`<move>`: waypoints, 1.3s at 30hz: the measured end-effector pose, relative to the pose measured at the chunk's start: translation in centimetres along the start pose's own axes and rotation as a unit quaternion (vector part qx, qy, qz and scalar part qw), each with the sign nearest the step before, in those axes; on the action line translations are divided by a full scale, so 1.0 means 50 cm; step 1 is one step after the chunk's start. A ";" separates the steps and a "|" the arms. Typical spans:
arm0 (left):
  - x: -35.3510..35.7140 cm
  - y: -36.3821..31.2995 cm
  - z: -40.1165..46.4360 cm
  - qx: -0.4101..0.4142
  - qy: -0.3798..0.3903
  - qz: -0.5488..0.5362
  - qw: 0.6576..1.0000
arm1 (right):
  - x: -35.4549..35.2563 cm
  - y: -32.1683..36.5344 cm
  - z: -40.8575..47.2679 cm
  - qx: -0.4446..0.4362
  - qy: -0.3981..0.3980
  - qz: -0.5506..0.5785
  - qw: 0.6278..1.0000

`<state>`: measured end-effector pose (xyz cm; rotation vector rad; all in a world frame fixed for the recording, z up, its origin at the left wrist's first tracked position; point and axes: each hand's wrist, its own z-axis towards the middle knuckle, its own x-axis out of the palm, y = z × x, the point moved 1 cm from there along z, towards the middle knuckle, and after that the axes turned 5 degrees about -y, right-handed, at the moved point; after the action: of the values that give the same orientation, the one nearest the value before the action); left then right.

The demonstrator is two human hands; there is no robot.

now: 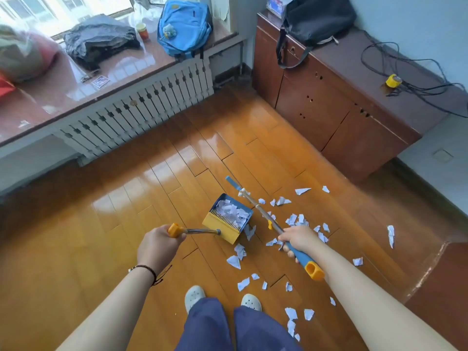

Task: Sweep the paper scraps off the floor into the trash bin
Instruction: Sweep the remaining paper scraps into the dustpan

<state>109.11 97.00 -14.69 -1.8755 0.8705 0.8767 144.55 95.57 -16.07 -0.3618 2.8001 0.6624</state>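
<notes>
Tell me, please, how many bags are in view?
3: a blue backpack and a black plastic bag on the windowsill, and a black bag on the cabinet. Others may lie out of frame.

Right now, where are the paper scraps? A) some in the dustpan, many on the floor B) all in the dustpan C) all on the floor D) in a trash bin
A: the dustpan holds a pile of scraps, while many scraps lie loose on the floor.

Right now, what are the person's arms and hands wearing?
Both arms are bare, with no sleeves or gloves. The left hand has a dark beaded bracelet around its wrist, with a thin dark cord hanging from it. The right hand wears nothing that shows.
</notes>
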 end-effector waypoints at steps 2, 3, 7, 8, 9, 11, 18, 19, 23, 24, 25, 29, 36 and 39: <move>0.009 0.010 -0.018 -0.010 0.001 0.004 1.000 | 0.003 -0.016 0.007 0.002 -0.014 -0.005 1.000; 0.016 0.018 -0.032 -0.015 0.006 0.006 1.000 | 0.008 -0.027 0.012 0.006 -0.022 -0.013 1.000; 0.031 0.038 -0.056 -0.021 0.008 0.027 0.999 | 0.020 -0.032 0.056 0.026 -0.056 -0.032 0.998; 0.035 0.049 -0.061 -0.023 0.009 0.032 0.999 | 0.030 -0.035 0.067 0.028 -0.063 -0.040 0.997; 0.036 0.060 -0.067 -0.026 0.009 0.036 0.999 | 0.041 -0.039 0.075 0.028 -0.069 -0.048 0.996; 0.037 0.083 -0.077 -0.029 0.009 0.044 0.999 | 0.066 -0.051 0.085 0.029 -0.078 -0.067 0.994; 0.011 0.200 -0.143 -0.033 0.021 0.065 0.997 | 0.207 -0.146 0.090 0.050 -0.062 -0.092 0.993; 0.004 0.220 -0.156 -0.033 0.023 0.071 0.997 | 0.238 -0.161 0.082 0.052 -0.055 -0.105 0.992; -0.020 0.299 -0.207 -0.042 0.027 0.087 0.995 | 0.342 -0.226 0.046 0.054 -0.041 -0.138 0.988; -0.021 0.314 -0.215 -0.044 0.028 0.087 0.995 | 0.355 -0.241 0.042 0.055 -0.038 -0.149 0.987; -0.023 0.329 -0.226 -0.045 0.029 0.087 0.995 | 0.368 -0.255 0.030 0.055 -0.033 -0.159 0.985; -0.018 0.388 -0.261 -0.042 0.042 0.094 0.994 | 0.389 -0.298 -0.016 0.052 -0.020 -0.177 0.983; 0.000 0.435 -0.291 -0.020 0.050 0.091 0.994 | 0.355 -0.333 -0.113 0.071 -0.043 -0.142 0.986; 0.003 0.439 -0.299 0.001 0.062 0.107 0.992 | 0.339 -0.357 -0.149 0.079 -0.059 -0.112 0.989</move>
<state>94.38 75.17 -18.09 -1.8729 1.1656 0.8946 132.53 73.55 -21.68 -0.5766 2.6259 0.3945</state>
